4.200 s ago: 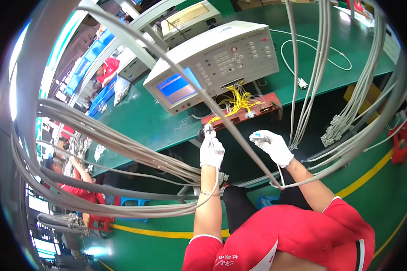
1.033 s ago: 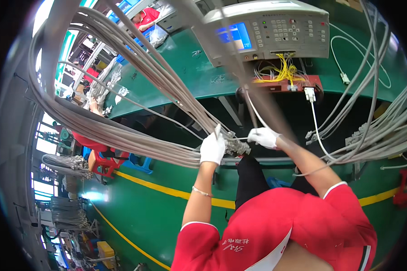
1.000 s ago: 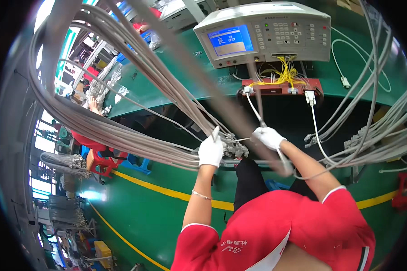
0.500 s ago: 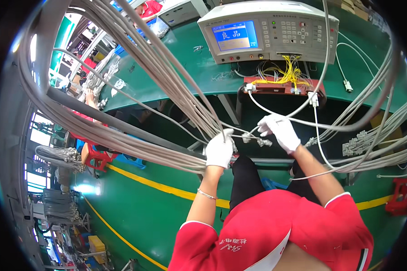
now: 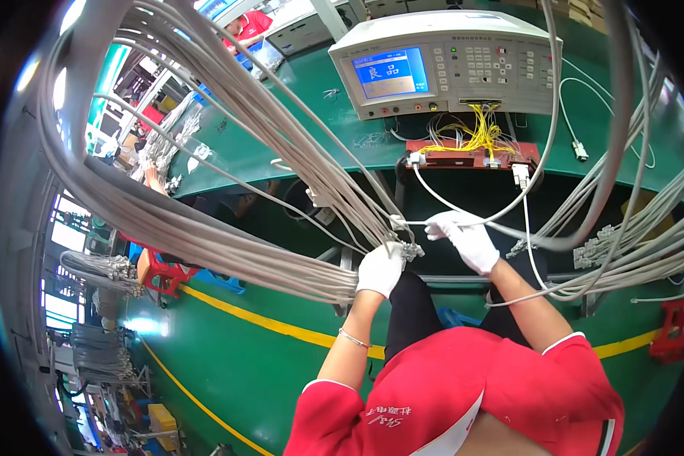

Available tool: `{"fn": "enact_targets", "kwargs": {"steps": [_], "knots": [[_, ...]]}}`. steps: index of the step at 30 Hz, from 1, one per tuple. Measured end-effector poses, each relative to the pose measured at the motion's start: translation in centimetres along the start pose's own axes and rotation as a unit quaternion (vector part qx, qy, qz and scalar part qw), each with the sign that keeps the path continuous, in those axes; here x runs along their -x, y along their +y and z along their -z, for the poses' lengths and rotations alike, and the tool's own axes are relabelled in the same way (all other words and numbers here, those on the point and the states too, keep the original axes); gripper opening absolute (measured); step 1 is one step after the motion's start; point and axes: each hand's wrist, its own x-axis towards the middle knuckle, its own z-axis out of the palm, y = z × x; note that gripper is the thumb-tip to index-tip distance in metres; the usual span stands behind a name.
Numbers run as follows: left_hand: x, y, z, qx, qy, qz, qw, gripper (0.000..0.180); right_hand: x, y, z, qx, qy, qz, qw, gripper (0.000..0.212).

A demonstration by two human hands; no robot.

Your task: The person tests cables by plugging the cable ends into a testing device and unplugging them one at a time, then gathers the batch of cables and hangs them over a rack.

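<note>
My left hand [image 5: 381,271], in a white glove, is closed around the lower ends of a bundle of grey cables [image 5: 281,133] that slants down from the upper left. Light-coloured connectors [image 5: 410,251] stick out just past its fingers. My right hand [image 5: 467,242], also gloved, pinches a grey cable near its end. That cable's connector [image 5: 397,222] points left, close to the bundle's tips. Beyond my hands, two plugged-in cables run from a red-brown test fixture [image 5: 463,156] with yellow wires; one has a white plug [image 5: 520,175].
A grey tester [image 5: 448,64] with a lit blue screen stands on the green table [image 5: 296,99]. More cable bundles with connectors [image 5: 596,247] hang at the right. Thick cables [image 5: 205,247] arc across the left. Red stools [image 5: 672,330] stand on the floor. Another person [image 5: 247,26] sits at the far left.
My left hand has moved slightly right and down, nearer the connectors. My right hand has shifted a little left, and its cable end now lies by the bundle's tips.
</note>
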Motion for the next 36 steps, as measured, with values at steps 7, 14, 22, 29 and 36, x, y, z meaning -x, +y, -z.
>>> {"fn": "enact_targets", "kwargs": {"steps": [7,14,22,29,36], "knots": [[1.2,0.5,-2.3,-0.149,-0.126,0.036,0.98,0.038,1.6,3.1,2.1,0.294,-0.023,-0.042,0.955,0.028],[1.9,-1.9,-6.7,0.206,-0.266,0.206,0.919,0.025,3.2,10.3,3.1,0.259,-0.092,-0.149,0.95,0.031],[4.4,-5.4,-8.6,0.512,-0.351,0.334,0.71,0.042,3.3,9.4,2.7,-0.137,-0.049,-0.238,0.96,0.022],[4.2,-3.7,-8.6,0.348,-0.347,0.306,0.816,0.042,1.2,4.0,2.1,0.044,-0.077,-0.212,0.973,0.027],[3.6,-1.1,-7.9,0.422,-0.249,0.283,0.825,0.054,2.0,0.6,0.7,-0.018,-0.075,-0.118,0.99,0.049]]}}
